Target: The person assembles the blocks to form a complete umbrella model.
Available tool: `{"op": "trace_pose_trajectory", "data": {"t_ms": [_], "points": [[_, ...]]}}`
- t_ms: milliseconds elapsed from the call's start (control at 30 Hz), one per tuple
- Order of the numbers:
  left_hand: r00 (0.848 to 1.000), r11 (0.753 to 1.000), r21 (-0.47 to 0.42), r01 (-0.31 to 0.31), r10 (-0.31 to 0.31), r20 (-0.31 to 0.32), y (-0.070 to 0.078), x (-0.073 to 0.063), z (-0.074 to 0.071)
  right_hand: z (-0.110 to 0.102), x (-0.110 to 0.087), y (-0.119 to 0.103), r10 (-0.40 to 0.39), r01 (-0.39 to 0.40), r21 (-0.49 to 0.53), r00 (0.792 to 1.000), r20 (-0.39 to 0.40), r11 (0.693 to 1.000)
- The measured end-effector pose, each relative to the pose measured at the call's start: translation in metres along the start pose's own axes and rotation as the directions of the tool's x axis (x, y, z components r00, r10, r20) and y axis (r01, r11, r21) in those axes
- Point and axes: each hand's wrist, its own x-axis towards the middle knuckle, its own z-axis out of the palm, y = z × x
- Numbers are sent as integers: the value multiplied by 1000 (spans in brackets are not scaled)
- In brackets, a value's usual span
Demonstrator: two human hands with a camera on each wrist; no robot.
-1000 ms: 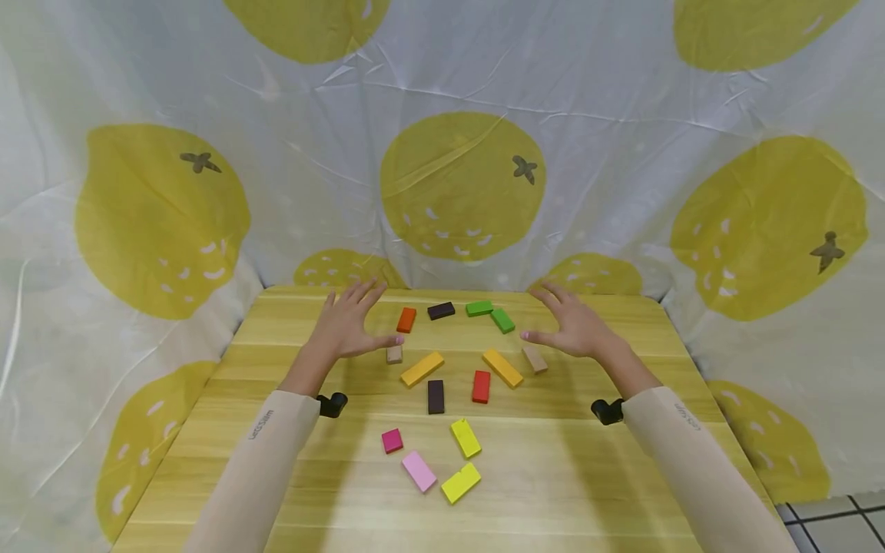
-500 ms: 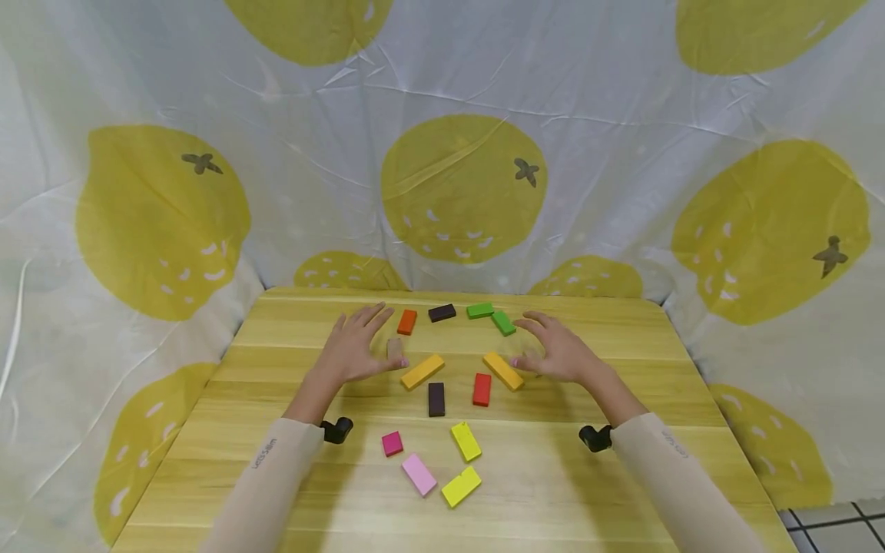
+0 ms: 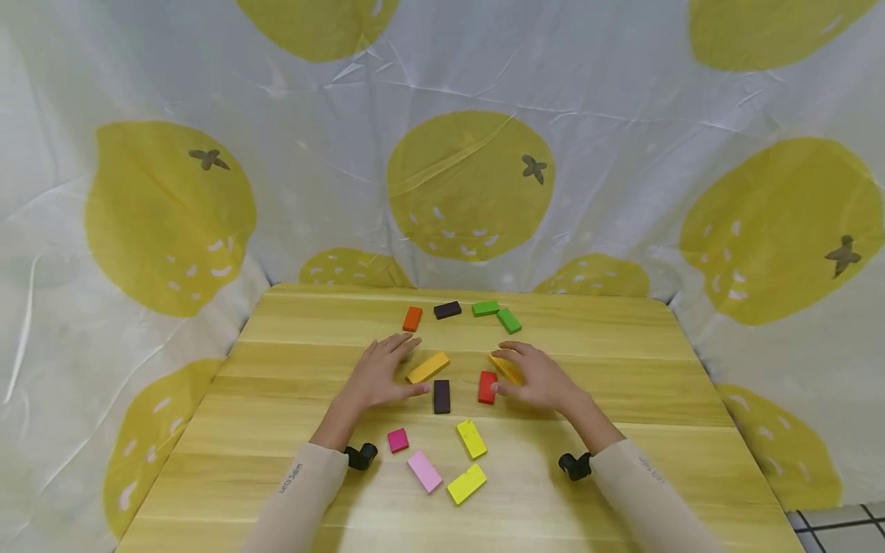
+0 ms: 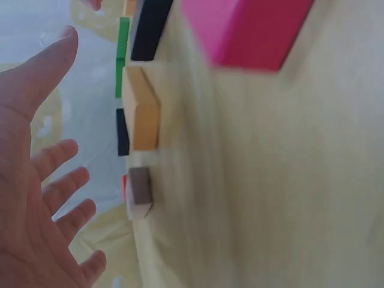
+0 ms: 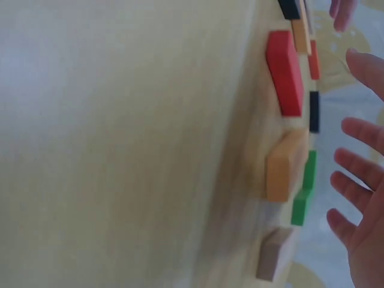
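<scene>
My left hand point(image 3: 381, 374) hovers over the left side of the blocks, fingers spread and relaxed, holding nothing. Its thumb points at a dark block point(image 3: 442, 396), and an orange block point(image 3: 428, 368) lies just beyond. A pale wooden block point(image 4: 140, 192) shows in the left wrist view; the hand hides it in the head view. My right hand point(image 3: 542, 378) hovers on the other side, also with loose fingers. Its thumb overlaps the red block point(image 3: 487, 387) in the head view, and its fingers partly cover a second orange block point(image 5: 287, 165). Another pale wooden block point(image 5: 275, 253) lies near it.
Farther back lie an orange-red block point(image 3: 412, 319), a dark block point(image 3: 447, 309) and two green blocks point(image 3: 485, 308). Nearer are a magenta block point(image 3: 397, 440), a pink block point(image 3: 425, 471) and two yellow blocks point(image 3: 472, 439). A lemon-print cloth point(image 3: 470, 184) hangs behind the wooden table point(image 3: 276, 399).
Both hands have moved toward me and inward, from beside the back blocks to over the middle ones. The pale wooden blocks are now covered in the head view. The blocks have not visibly moved.
</scene>
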Motion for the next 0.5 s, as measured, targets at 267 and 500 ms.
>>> {"op": "trace_pose_trajectory", "data": {"t_ms": [267,500], "points": [[1000,999,-46,-8,8,13,15,-4,18,22,-3,-11,-20,20,0,998,-59,1000],[998,994,-90,-66,68,16,25,-9,27,33,-6,-16,-12,14,32,998,-66,999]]}}
